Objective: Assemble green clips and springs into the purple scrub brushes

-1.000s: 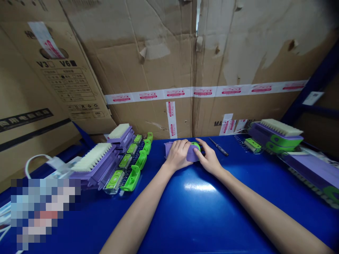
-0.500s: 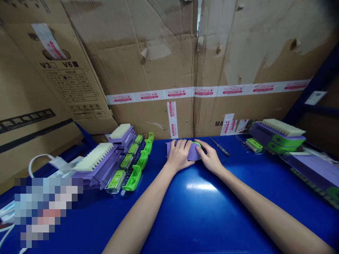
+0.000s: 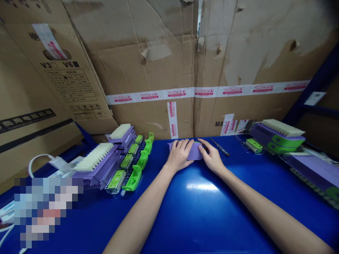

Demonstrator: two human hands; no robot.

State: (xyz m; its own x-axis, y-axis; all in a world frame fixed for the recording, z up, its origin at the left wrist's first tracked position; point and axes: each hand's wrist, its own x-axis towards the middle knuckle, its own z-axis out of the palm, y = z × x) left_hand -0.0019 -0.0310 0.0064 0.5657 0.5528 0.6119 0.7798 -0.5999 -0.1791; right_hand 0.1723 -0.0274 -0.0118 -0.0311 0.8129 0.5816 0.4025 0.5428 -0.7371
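Observation:
A purple plastic brush body (image 3: pixel 195 152) lies on the blue table, near the back. My left hand (image 3: pixel 179 154) is wrapped over its left part, fingers closed across the top. At the right end, my right hand (image 3: pixel 212 158) presses with its thumb while its index finger reaches around the far side. A thin strip of green shows at the piece's far edge; its underside is hidden. Just right of my right hand lies a slim screwdriver (image 3: pixel 220 147).
On the left stand purple bodies with white bristles (image 3: pixel 94 157), a row of clear-and-green parts (image 3: pixel 116 180) and green end caps (image 3: pixel 133 178). Finished-looking purple-green brushes (image 3: pixel 280 135) are stacked at right. Cardboard (image 3: pixel 159 63) walls the back. A white power strip (image 3: pixel 59 169) sits far left.
The green end that showed at the purple body's right is now mostly out of sight, and more flat purple surface faces me. Both hands stay on it, barely shifted.

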